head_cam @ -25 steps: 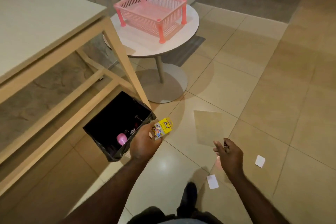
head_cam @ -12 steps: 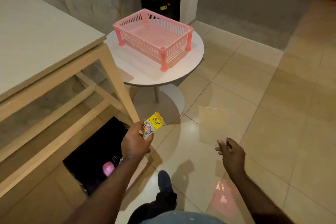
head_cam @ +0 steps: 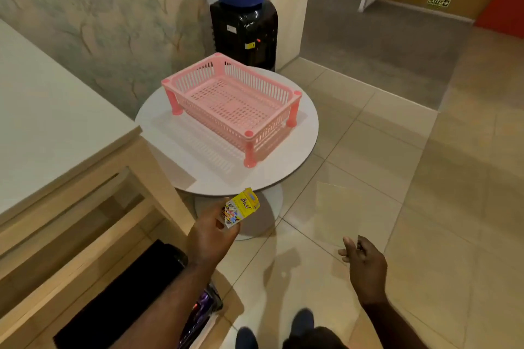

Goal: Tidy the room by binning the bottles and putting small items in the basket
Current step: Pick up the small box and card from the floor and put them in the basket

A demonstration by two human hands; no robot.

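Observation:
My left hand (head_cam: 211,238) grips a small yellow box (head_cam: 241,207) with a printed label, held just in front of the near edge of the round white table (head_cam: 198,161). On that table stands an empty pink slatted basket (head_cam: 272,133) on short legs. A black bin (head_cam: 122,295) sits on the floor under the wooden table, below my left forearm, with a purple item showing at its rim. My right hand (head_cam: 364,262) hangs over the floor tiles with fingers loosely curled; a small dark thing may be pinched in them, but it is too small to tell.
A wooden table (head_cam: 56,133) with a pale top fills the left side. A black water dispenser (head_cam: 245,34) with a blue bottle stands behind the round table. A pale sheet (head_cam: 337,212) lies on the tiled floor to the right. My shoes show at the bottom edge.
I have stepped closer to the round table. My left hand with the yellow box has moved away from the bin and up towards the basket. The right hand keeps its pose.

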